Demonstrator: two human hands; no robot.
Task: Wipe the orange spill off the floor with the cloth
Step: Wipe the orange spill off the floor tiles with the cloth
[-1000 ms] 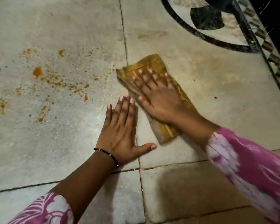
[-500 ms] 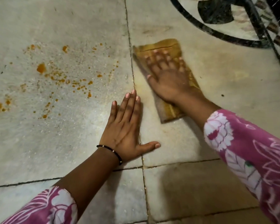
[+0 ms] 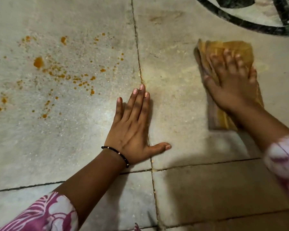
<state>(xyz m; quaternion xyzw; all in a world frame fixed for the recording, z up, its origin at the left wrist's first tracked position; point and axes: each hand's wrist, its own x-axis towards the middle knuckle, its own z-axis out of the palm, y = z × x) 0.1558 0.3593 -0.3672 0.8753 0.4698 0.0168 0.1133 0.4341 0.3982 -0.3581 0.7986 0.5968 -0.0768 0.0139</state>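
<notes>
Cloth: folded, yellow-stained, flat on floor right of tile seam; long axis running near-to-far, tilted slightly left. Right hand: pressed flat on it, fingers spread, unclenched. Left hand: open, palm down on floor. Orange spill: scattered well left.

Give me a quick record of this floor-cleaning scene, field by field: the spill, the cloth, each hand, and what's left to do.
spill: orange splatter of drops on the grey stone floor tile, left of the vertical grout line
cloth: folded yellow-brown cloth flat on the tile to the right, apart from the spill
right hand: right hand pressed palm-down on the cloth, fingers spread, blurred
left hand: left hand flat on bare floor, holding nothing, black beaded bracelet at the wrist
remaining: orange drops not yet wiped
</notes>
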